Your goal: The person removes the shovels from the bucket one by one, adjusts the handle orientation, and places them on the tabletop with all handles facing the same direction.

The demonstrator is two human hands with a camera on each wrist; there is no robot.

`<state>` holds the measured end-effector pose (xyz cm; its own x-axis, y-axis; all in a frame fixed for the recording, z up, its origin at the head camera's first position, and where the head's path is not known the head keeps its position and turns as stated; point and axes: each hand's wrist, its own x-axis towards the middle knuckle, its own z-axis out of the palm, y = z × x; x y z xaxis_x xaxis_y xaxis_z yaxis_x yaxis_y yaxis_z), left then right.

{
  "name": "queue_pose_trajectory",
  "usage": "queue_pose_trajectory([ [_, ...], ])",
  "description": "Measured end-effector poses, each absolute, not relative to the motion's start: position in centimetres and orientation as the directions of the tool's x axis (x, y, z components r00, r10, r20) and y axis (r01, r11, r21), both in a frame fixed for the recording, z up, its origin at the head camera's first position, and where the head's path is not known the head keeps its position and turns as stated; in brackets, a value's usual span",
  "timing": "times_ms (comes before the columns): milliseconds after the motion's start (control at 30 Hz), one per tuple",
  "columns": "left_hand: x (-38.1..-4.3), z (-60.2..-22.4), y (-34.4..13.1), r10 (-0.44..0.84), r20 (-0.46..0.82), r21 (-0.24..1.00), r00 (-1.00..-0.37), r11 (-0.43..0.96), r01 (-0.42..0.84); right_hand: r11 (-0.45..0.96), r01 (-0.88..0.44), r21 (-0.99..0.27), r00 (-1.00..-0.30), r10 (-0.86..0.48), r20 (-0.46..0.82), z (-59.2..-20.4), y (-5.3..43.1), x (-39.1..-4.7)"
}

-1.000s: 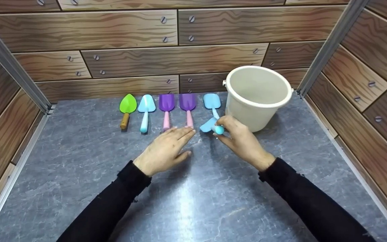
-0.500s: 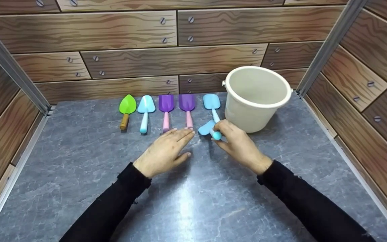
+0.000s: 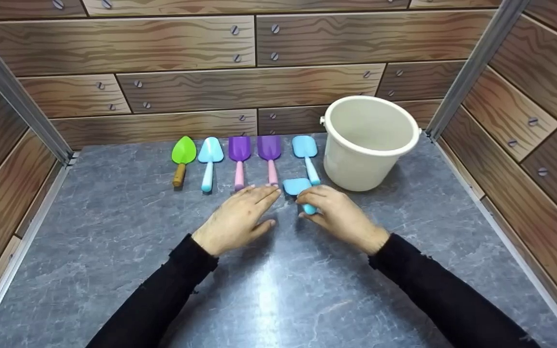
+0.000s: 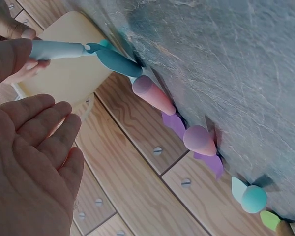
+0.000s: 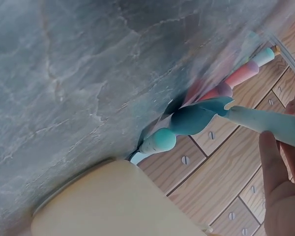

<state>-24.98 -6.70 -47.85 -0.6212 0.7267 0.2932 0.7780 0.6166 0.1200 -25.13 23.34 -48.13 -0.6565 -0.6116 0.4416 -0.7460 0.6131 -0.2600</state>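
My right hand [image 3: 339, 215] pinches the pale blue handle of a blue toy shovel [image 3: 296, 186]. Its blade points away from me and sits just in front of another blue shovel [image 3: 305, 146], which lies on the table. In the right wrist view, fingers and thumb close around the held handle [image 5: 265, 124]. My left hand [image 3: 237, 220] is palm down, fingers extended, its tips by the pink handles of two purple shovels [image 3: 270, 146]. From the left wrist, the palm [image 4: 32, 167] shows bare with loosely bent fingers.
A cream bucket [image 3: 356, 166] stands at the right, close to the lying blue shovel. Leftward in the row are a light blue trowel [image 3: 211, 151] and a green trowel [image 3: 183, 151] with a brown handle. Wood-patterned walls [image 3: 186, 43] enclose the grey table [image 3: 114, 232].
My right hand has drawn the shovel toward me and slightly left, and its handle end has dropped nearer me. More of the lying blue shovel's handle shows. My left hand has stayed almost still.
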Motion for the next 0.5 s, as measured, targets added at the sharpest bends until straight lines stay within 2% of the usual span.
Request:
queue_pose_trajectory([
  [267,-25.05,-47.92,-6.76,0.725,0.282,0.145,-0.628,0.615,0.775,0.580,-0.749,-0.321,-0.662,-0.667,0.341,-48.32,23.38,-25.13],
  [500,-25.15,-48.08,-6.98,0.718,0.302,0.128,-0.627,0.621,0.773,0.562,-0.767,-0.309,-0.637,-0.725,0.261,-48.32,23.37,-25.04],
])
